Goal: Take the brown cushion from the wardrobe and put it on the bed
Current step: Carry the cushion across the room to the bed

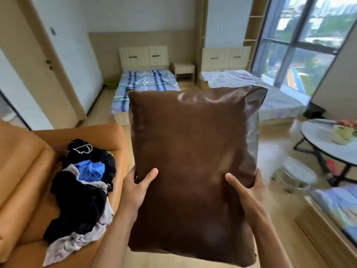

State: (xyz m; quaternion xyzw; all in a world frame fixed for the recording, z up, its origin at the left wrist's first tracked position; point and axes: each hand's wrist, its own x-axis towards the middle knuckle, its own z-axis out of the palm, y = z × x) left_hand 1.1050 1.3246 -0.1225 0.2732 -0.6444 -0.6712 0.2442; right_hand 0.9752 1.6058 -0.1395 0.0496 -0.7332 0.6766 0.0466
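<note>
Your left hand (pixel 138 187) and right hand (pixel 246 192) clamp the glossy brown leatherette cushion (pixel 193 151) by its sides; expect it soft, light, slippery.

orange sofa (pixel 23 171) left | round table (pixel 328 144) right | window (pixel 301 39) daylight

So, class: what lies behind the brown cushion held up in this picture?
Behind the brown cushion, gripped by the left hand and right hand, two beds show: a blue-striped bed and a lilac bed. Their near ends and the floor between are hidden.
</note>
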